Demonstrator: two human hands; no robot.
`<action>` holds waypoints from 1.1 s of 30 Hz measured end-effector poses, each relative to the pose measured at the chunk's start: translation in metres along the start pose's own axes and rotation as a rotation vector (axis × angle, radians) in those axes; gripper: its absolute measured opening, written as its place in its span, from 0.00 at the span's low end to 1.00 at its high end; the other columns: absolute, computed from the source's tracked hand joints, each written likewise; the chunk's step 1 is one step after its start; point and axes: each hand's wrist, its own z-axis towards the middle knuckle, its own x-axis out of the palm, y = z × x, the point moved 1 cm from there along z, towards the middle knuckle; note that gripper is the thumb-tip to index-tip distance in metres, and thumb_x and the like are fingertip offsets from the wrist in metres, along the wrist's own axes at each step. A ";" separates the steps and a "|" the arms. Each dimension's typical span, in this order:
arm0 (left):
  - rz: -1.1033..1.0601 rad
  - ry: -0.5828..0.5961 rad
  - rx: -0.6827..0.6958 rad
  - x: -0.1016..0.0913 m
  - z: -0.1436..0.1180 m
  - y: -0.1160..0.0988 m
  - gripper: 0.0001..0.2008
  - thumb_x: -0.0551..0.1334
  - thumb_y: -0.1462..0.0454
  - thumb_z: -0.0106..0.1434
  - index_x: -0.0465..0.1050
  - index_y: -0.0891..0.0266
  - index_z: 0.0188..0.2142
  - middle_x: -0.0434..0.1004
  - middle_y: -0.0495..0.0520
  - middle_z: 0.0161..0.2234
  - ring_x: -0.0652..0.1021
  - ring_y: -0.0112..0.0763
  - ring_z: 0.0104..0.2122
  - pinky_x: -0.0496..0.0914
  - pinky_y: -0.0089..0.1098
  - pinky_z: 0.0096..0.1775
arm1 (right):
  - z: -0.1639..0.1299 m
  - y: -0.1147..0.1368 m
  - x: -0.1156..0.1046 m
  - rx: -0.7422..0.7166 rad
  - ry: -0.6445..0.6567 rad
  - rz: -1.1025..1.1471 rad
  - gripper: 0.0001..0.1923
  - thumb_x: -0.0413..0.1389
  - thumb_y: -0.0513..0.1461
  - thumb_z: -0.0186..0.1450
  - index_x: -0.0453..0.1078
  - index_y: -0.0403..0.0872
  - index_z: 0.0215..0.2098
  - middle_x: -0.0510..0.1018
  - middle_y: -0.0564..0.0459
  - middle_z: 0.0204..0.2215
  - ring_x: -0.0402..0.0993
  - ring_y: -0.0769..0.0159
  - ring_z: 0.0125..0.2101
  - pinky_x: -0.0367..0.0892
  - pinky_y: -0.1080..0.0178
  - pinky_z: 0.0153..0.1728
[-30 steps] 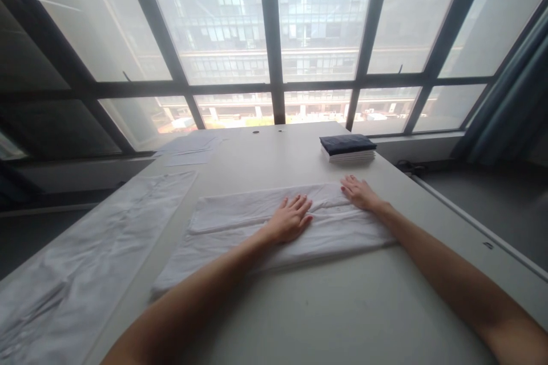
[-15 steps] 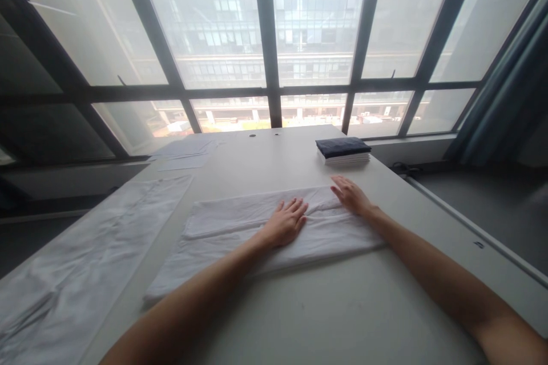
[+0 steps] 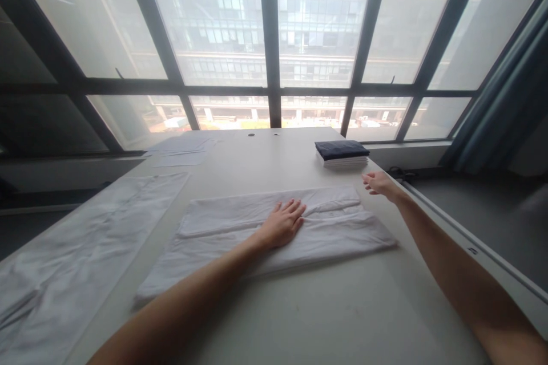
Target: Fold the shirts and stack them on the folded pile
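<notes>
A white garment [image 3: 226,217], folded into a long strip with a seam running along it, lies across the white table in front of me. My left hand [image 3: 285,222] rests flat on its middle, fingers stretched out and slightly spread. Past the garment's right end, my right hand [image 3: 381,184] hovers above the table with loosely bent fingers and nothing visible in them. It is apart from the cloth. Just beyond it sits a folded stack with a dark navy cloth [image 3: 341,149] on top of white folded layers [image 3: 345,163].
Another white garment [image 3: 98,245] is spread along the left side of the table [image 3: 325,313]. Thin pale sheets [image 3: 182,151] lie at the back left. Tall windows [image 3: 312,28] rise behind the table, and a blue-grey curtain [image 3: 500,85] hangs at the right.
My right hand has lifted off the garment's right end and moved right, its fingers now more bent. My left hand has stayed on the cloth.
</notes>
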 end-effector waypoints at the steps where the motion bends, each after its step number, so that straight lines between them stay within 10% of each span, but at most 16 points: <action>1: -0.001 0.000 -0.003 0.000 0.000 0.000 0.26 0.43 0.54 0.78 0.58 0.56 0.70 0.54 0.58 0.71 0.54 0.44 0.71 0.49 0.54 0.68 | -0.003 -0.004 -0.005 0.049 0.042 0.007 0.23 0.58 0.54 0.65 0.74 0.42 0.42 0.81 0.38 0.36 0.81 0.55 0.36 0.78 0.58 0.33; 8: -0.002 -0.003 0.002 0.002 0.001 0.003 0.26 0.43 0.54 0.78 0.58 0.57 0.70 0.54 0.59 0.71 0.54 0.45 0.71 0.49 0.55 0.68 | -0.026 -0.003 0.005 0.233 0.422 -0.126 0.25 0.69 0.56 0.55 0.73 0.43 0.30 0.78 0.44 0.23 0.76 0.63 0.21 0.76 0.62 0.21; 21: 0.003 -0.001 0.001 -0.002 0.000 0.000 0.26 0.43 0.54 0.78 0.58 0.58 0.70 0.54 0.60 0.71 0.54 0.45 0.71 0.49 0.55 0.68 | -0.026 -0.008 0.000 0.109 0.537 0.091 0.24 0.71 0.53 0.51 0.71 0.45 0.30 0.72 0.54 0.24 0.63 0.76 0.20 0.58 0.74 0.16; 33: -0.008 0.000 0.001 -0.001 0.000 0.000 0.26 0.43 0.53 0.78 0.58 0.58 0.70 0.54 0.59 0.71 0.54 0.45 0.71 0.49 0.55 0.68 | -0.034 -0.002 -0.008 0.000 0.626 0.234 0.28 0.70 0.47 0.53 0.71 0.47 0.48 0.72 0.58 0.28 0.68 0.73 0.25 0.64 0.73 0.21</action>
